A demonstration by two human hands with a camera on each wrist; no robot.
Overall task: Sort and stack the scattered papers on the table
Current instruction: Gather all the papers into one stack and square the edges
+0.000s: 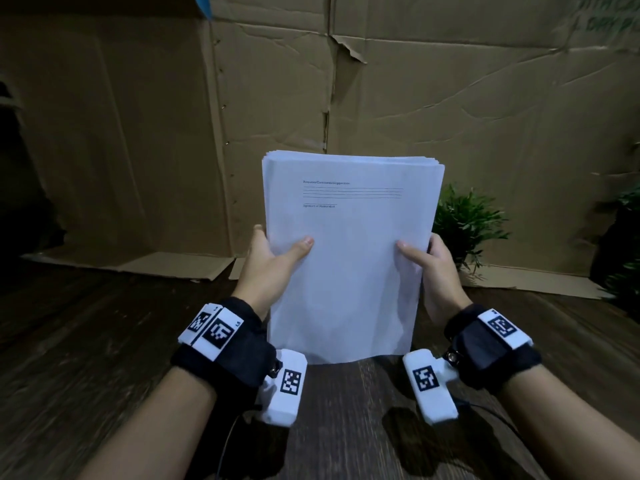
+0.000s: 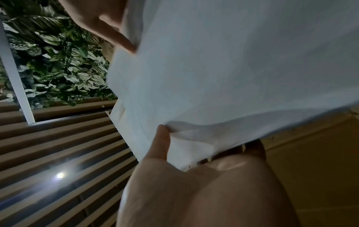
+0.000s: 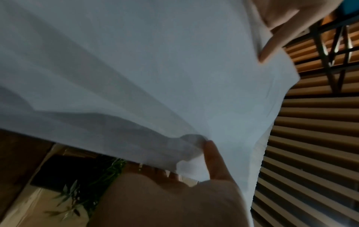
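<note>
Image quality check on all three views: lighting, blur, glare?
Head view: dim and warm, paper stack sharp enough to show print, though the words blur; edges bow from the wide lens. Left wrist view: ceiling light flares, the paper is soft. Right wrist view: the paper is motion-smeared, grey shadow folds cross it, right hand blurred.

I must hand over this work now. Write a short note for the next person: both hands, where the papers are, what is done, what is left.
Left hand: grips the left edge of the paper stack, thumb on the front.
Right hand: grips the right edge, thumb on the front.
Papers: one gathered stack, held upright, bottom edge at or just above the wooden table; contact cannot be told. Top edges slightly uneven.
Done: no loose sheets in view.
Left: probably square the edges, then lay the stack flat.
</note>
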